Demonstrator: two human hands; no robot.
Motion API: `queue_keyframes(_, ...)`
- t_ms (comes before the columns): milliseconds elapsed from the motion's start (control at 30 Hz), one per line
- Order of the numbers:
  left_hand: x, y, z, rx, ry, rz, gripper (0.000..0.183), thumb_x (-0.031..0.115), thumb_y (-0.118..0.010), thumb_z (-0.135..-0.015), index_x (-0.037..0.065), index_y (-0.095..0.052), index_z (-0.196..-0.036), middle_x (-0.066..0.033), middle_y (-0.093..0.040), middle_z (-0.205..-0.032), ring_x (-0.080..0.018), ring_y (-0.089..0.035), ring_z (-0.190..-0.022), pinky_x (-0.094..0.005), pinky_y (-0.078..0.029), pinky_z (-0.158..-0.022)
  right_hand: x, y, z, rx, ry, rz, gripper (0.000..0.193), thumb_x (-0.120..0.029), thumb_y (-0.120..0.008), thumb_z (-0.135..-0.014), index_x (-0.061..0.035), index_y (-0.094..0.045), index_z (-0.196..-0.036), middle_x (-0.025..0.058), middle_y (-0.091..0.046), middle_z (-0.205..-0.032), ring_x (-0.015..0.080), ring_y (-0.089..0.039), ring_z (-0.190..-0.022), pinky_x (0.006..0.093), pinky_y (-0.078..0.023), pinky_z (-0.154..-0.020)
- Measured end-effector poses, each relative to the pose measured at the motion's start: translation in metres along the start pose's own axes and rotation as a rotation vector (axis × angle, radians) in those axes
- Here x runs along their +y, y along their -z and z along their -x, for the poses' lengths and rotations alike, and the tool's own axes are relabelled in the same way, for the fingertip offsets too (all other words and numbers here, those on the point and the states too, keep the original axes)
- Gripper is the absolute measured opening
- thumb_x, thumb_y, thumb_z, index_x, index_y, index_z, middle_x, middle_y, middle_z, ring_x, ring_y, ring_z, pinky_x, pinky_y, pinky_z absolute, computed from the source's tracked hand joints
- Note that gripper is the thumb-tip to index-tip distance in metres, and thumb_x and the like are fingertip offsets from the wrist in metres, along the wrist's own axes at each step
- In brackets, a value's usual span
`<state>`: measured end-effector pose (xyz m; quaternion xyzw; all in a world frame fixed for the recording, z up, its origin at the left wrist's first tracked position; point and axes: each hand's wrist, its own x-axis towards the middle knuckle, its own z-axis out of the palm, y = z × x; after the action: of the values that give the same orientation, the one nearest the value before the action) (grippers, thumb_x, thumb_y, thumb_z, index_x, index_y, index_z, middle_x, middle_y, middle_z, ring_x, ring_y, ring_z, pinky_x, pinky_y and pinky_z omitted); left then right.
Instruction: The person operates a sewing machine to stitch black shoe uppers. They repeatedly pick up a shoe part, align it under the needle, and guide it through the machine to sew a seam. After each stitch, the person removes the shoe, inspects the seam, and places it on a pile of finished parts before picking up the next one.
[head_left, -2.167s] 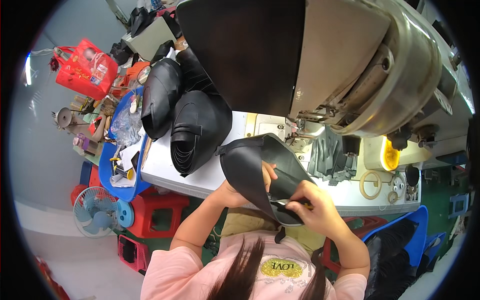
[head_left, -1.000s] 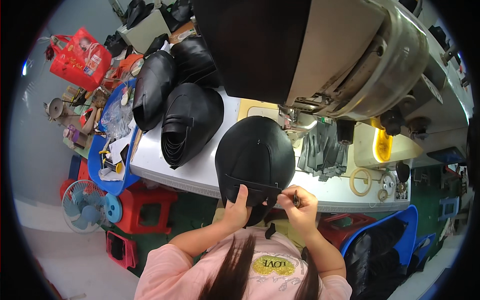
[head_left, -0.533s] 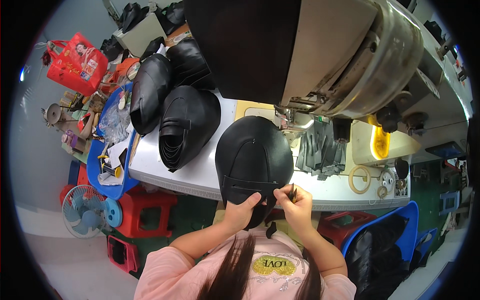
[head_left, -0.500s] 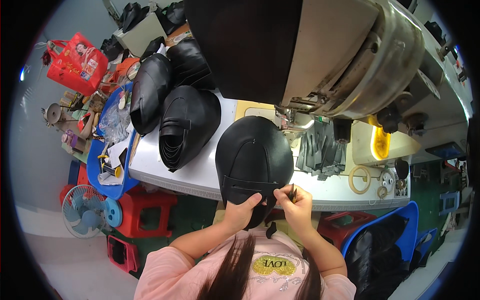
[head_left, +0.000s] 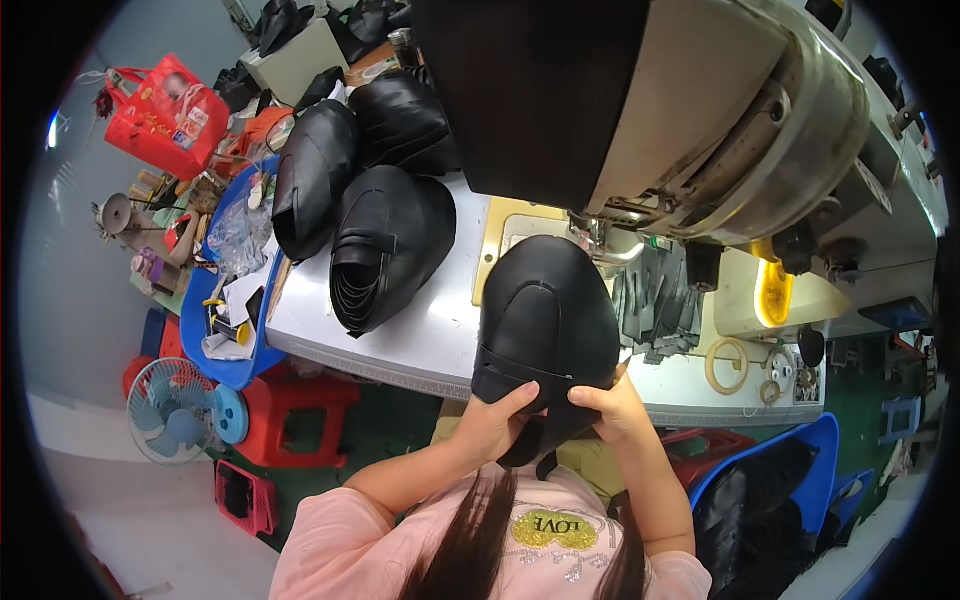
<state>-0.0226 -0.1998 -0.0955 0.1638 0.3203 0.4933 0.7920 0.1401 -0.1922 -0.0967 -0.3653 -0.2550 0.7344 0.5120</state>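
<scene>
A black leather shoe upper (head_left: 552, 310), with a stitched curve on its toe and a strap across it, is held up in front of me at the table's near edge. My left hand (head_left: 492, 422) grips its left side, thumb on top by the strap. On the other side my right hand (head_left: 612, 405) is closed on it, thumb pressed on the leather and fingers hidden beneath. Whether that hand also keeps the small dark snips cannot be seen. Just beyond the upper stands a sewing machine (head_left: 690, 130), its head overhanging the table.
Stacks of nested black uppers (head_left: 405, 235) lie on the white table (head_left: 420, 330) to the left. Grey strips (head_left: 655, 310) and a tape roll (head_left: 727, 366) are at the right. A blue bin (head_left: 812, 470), red stool (head_left: 300, 420) and fan (head_left: 172, 410) stand around me.
The upper has shifted slightly right in view. My right hand has gone from holding small dark snips beside the strap to gripping the upper's right side; the snips no longer show.
</scene>
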Motion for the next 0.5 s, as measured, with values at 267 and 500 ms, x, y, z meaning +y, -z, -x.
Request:
queue_keyframes(267, -0.014, 0.015, -0.004, -0.055, 0.151, -0.069, 0.027, 0.010, -0.051, -0.085, 0.009, -0.048, -0.112, -0.0076, -0.055, -0.103, -0.0164, -0.054, -0.086, -0.0292, -0.044, -0.072, -0.006, 0.006, -0.002, 0.058, 0.038, 0.106, 0.036, 0.002, -0.070, -0.062, 0.0000, -0.057, -0.096, 0.0059, -0.061, -0.086, 0.0146, -0.058, -0.078, 0.0287, -0.047, -0.074)
queue_keyframes(500, 0.011, 0.015, 0.017, -0.466, -0.590, -1.259, 0.012, 0.013, -0.058, -0.079, 0.003, -0.057, -0.072, -0.0077, -0.056, -0.065, -0.0194, -0.054, -0.060, -0.0269, -0.043, -0.057, -0.014, 0.016, -0.006, 0.028, 0.049, 0.166, 0.034, 0.002, -0.070, -0.061, 0.0000, -0.058, -0.093, 0.0042, -0.061, -0.085, 0.0117, -0.057, -0.076, 0.0268, -0.046, -0.072)
